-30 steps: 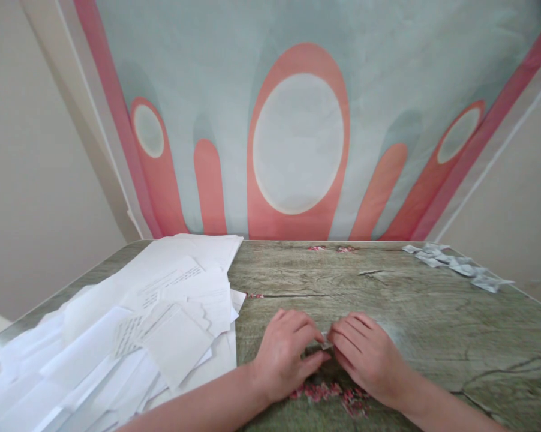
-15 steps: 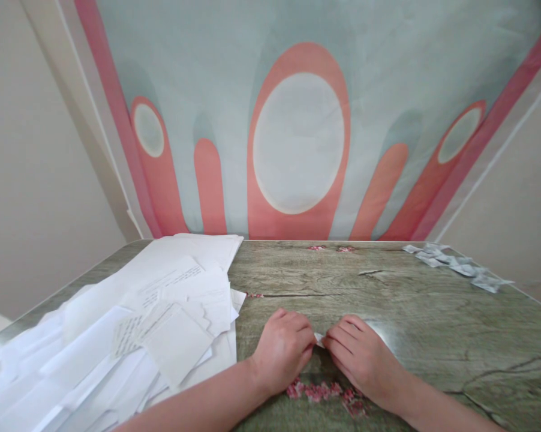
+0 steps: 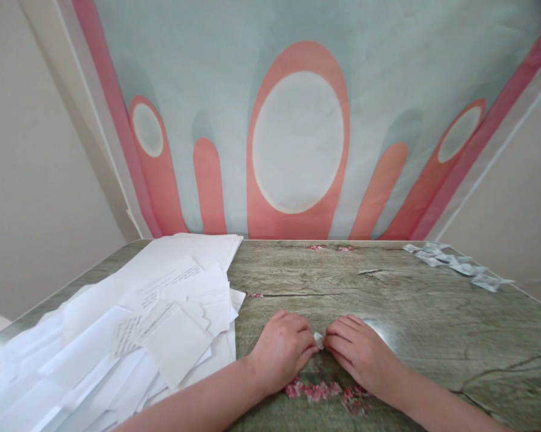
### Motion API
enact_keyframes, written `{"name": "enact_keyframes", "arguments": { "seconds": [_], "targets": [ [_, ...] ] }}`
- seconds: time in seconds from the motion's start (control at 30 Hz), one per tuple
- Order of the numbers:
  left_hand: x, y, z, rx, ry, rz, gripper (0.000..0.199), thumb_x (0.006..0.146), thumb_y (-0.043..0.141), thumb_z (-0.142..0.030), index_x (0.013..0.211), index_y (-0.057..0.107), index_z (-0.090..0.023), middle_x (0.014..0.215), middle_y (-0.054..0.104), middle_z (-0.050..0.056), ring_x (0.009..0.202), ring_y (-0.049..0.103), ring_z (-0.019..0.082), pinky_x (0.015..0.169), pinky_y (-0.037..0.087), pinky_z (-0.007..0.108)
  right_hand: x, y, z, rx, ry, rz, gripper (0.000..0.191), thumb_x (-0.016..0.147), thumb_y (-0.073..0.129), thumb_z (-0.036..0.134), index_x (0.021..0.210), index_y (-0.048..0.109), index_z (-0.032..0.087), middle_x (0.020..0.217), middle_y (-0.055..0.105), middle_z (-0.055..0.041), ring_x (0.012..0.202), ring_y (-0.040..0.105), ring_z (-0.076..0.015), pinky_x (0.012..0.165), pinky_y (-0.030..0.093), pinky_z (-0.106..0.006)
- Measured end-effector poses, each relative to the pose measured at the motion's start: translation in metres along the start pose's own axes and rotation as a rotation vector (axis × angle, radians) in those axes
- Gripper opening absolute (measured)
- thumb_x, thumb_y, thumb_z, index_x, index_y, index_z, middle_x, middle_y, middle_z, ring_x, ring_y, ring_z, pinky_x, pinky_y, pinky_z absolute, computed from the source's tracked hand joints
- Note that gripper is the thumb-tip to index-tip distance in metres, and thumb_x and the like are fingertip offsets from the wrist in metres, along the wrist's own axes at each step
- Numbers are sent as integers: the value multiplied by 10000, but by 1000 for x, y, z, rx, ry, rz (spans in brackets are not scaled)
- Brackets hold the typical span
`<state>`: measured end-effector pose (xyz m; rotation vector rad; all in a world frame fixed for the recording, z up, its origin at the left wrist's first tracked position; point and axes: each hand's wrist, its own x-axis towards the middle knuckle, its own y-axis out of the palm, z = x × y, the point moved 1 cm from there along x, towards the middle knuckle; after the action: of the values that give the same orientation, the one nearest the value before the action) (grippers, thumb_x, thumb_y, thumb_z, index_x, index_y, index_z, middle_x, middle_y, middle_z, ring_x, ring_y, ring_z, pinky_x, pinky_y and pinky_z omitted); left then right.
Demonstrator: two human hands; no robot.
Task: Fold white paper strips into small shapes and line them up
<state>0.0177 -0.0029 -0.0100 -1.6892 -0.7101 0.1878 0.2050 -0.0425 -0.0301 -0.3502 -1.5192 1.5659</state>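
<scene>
Between my two hands is a small folded piece of white paper (image 3: pixel 318 340), mostly covered by fingers. My left hand (image 3: pixel 285 348) pinches its left end, fingers curled and closed. From the other side, my right hand (image 3: pixel 360 354) grips the right end with bent fingertips. Both hands are low over the wood-patterned table (image 3: pixel 297 273), close together. What the hidden part of the paper looks like cannot be made out.
A wide heap of loose white paper sheets (image 3: pixel 95 336), some printed, spreads over the left of the table. Several small folded papers (image 3: pixel 454 264) lie at the far right edge. Pink blossom patterns (image 3: pixel 315 391) mark the tabletop. A coloured wall hanging (image 3: pixel 297 138) rises behind.
The paper between my fingers has turned slightly and shows a little more of itself. My right fingers have shifted their hold a bit; both hands stay in nearly the same place.
</scene>
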Motion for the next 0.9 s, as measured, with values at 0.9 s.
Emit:
{"name": "enact_keyframes", "arguments": {
  "seconds": [0.9],
  "targets": [
    [14, 1, 9, -229, -411, 7, 106, 741, 637, -341, 700, 697, -265, 793, 581, -13, 886, 515, 192, 810, 321, 358, 13, 0, -8, 539, 435, -5, 123, 791, 573, 203, 669, 587, 191, 827, 529, -19, 779, 540, -160, 716, 440, -302]
  ]
}}
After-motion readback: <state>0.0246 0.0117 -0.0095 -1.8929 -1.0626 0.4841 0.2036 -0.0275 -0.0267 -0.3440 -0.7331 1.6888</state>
